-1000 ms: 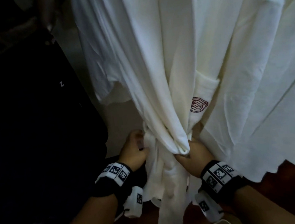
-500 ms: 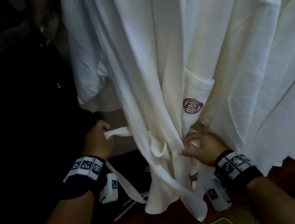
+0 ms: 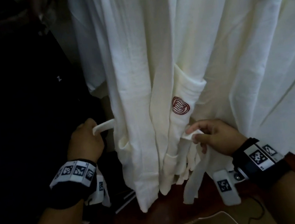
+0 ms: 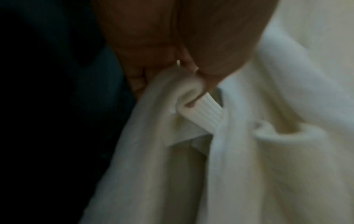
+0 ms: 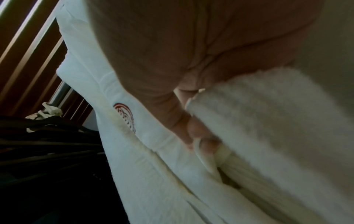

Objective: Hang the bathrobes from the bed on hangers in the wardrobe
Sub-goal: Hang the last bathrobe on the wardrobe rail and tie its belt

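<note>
A white bathrobe point(image 3: 136, 87) with a red logo point(image 3: 180, 106) on its pocket hangs in front of me; its hanger is out of view. A second white robe point(image 3: 250, 47) hangs to its right. My left hand point(image 3: 87, 143) grips the left end of the robe's belt point(image 3: 104, 127), pulled out to the left. The left wrist view shows the ribbed belt point(image 4: 201, 112) running out of my closed fingers. At the robe's right edge my right hand point(image 3: 211, 135) pinches the other belt end point(image 3: 192, 136); its tail point(image 3: 193, 177) dangles below.
Dark clothes point(image 3: 19, 90) hang to the left of the robes. The reddish wooden wardrobe floor point(image 3: 165, 217) lies beneath the hems. A cardboard box edge point(image 3: 212, 223) and a thin cable point(image 3: 255, 210) show at the bottom.
My hands were together at the robe's front a second ago. They have drawn apart, the left pulling its belt end left and the right taking its end right; the bunched front has fallen open.
</note>
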Demonstrator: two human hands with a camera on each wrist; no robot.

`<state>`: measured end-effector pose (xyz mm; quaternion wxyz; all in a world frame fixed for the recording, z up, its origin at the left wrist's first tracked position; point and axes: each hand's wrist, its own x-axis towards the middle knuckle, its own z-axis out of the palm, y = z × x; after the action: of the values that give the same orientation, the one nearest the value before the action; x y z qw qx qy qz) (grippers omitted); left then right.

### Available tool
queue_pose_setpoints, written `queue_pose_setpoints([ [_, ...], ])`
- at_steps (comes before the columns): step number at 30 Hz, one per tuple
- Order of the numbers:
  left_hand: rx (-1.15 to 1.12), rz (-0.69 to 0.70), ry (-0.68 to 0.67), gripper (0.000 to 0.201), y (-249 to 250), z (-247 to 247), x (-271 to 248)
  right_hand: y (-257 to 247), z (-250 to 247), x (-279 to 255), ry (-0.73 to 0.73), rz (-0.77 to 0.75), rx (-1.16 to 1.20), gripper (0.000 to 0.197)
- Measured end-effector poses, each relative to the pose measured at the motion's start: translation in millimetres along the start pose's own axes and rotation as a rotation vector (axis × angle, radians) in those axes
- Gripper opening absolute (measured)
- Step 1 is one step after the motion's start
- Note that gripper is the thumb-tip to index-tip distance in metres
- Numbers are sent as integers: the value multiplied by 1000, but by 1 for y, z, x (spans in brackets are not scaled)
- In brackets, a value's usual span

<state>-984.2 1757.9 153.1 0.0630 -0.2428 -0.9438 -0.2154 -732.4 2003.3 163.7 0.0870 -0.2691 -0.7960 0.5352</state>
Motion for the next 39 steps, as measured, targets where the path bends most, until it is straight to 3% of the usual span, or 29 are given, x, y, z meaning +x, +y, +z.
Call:
queue_pose_setpoints([
  [2,2,-63,58,17,7,-4,-9,0,5,-4,-84,-5,0,16],
  [4,-37,-110,-1,28,10,-2,-15,0,12,-9,-147,-27,43,16],
  [6,-100,-19,-106,30,11,3,-22,-2,21,-15,-182,-80,88,18],
  [10,-313,305,-276,12,3,13,-37,-4,37,-23,-229,-139,253,29],
  [14,-648,368,-410,36,-5,29,-51,-5,52,-28,-309,-89,500,43],
  [16,-618,493,-372,39,-1,38,-55,-4,60,-27,-249,-164,387,43],
  [18,-451,630,-314,42,2,43,-53,-1,68,-24,-200,-245,220,43],
  [21,-275,702,-280,40,7,45,-47,4,74,-22,-145,-323,59,37],
  [25,-177,621,-406,40,25,44,-44,4,75,-18,-128,-523,-245,18],
  [27,-232,540,-475,38,36,44,-45,3,73,-14,-168,-561,-405,11],
  [30,-490,399,-632,29,49,48,-52,-1,71,-10,-243,-552,-548,15],
  [33,-717,282,-767,25,50,54,-59,-4,68,-8,-213,-554,-616,23],
  [36,-843,290,-817,26,42,59,-68,-2,66,-6,-173,-516,-659,23],
  [39,-997,191,-864,23,37,60,-78,6,71,-5,-98,-432,-627,25],
])
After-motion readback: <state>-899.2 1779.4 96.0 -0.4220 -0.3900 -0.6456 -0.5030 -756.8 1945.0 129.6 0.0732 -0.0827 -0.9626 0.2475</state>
